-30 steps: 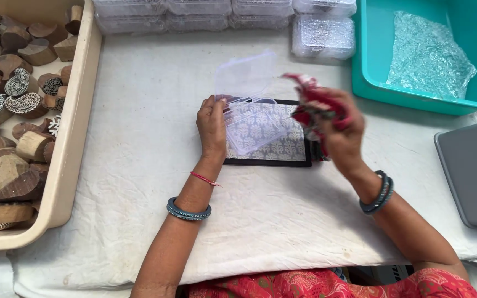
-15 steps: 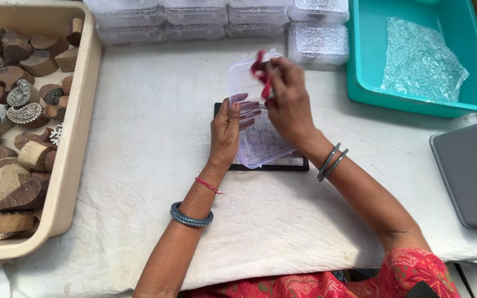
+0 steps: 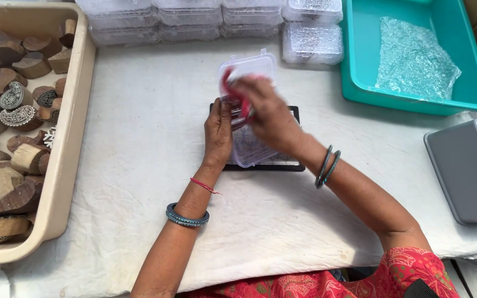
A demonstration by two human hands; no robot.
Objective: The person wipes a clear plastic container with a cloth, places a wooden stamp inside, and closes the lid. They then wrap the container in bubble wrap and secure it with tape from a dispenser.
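The left hand is steadying a clear hinged plastic box while the right hand is gripping a red cloth inside it. Carved wooden stamps are filling a beige tray on the white-clothed table

A work table is covered by a creased white cloth, lit evenly by soft light with only faint shadows. The left side is taken up by a beige plastic tray (filled with carved wooden printing blocks). A teal tub is set at the upper right, and a grey machine is seen at the right edge.
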